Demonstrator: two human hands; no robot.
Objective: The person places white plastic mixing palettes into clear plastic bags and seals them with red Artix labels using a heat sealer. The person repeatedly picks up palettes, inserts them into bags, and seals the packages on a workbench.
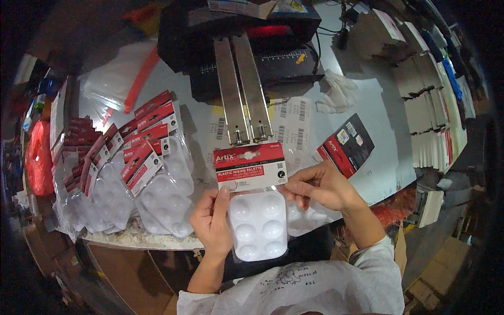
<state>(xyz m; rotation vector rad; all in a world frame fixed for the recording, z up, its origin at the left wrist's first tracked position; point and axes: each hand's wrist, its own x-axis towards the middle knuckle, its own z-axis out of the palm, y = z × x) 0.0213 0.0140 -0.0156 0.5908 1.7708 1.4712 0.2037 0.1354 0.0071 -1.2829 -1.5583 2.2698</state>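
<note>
A white plastic paint palette (258, 226) with round wells hangs in a clear bag below a red, black and white header card (251, 170). The card's top edge meets the ends of two metal arms on the black machine. My left hand (212, 218) grips the pack at its left side, thumb on the card's lower left corner. My right hand (320, 186) is closed in a pinch at the card's lower right edge; its fingertips are partly hidden. Partly under the right hand lies another white palette (307, 219) on the table edge.
Left of me, several bagged palettes with red cards (142, 165) are piled up. A black and red card (346, 147) lies to the right, with crumpled white plastic (338, 93) behind it. Stacks of cards (422, 100) line the right side. The black machine (252, 58) stands ahead.
</note>
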